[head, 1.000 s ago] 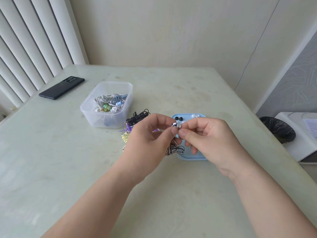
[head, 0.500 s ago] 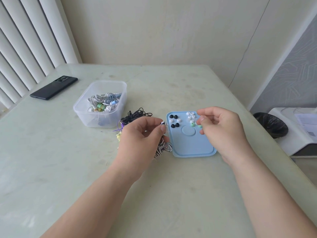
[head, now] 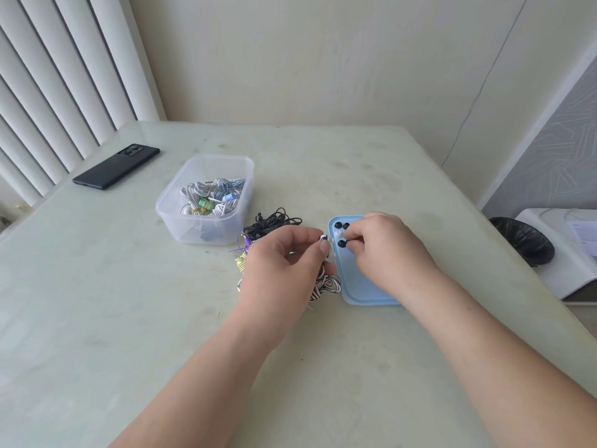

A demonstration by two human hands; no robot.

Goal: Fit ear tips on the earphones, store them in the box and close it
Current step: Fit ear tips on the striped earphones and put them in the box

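A dark phone (head: 116,166) lies far left. A clear box (head: 171,218) of coiled earphones (head: 210,197) and a black cable bundle (head: 274,220) sit just behind the hands. The pale green tabletop (head: 129,318) meets a cream wall (head: 290,59). The grip of the left hand (head: 284,263) is clamped on a striped earbud (head: 324,238). The grip of the right hand (head: 387,250) pinches a black ear tip (head: 341,243) on the blue lid (head: 355,289).

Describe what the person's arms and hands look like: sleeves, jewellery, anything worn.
Both arms are bare: no sleeve shows on the left forearm or the right forearm up to the picture's lower edge. Neither wrist carries a watch, band or bracelet. No ring, glove or plaster shows on the left hand or the right hand. The left thumbnail looks short and unpainted.
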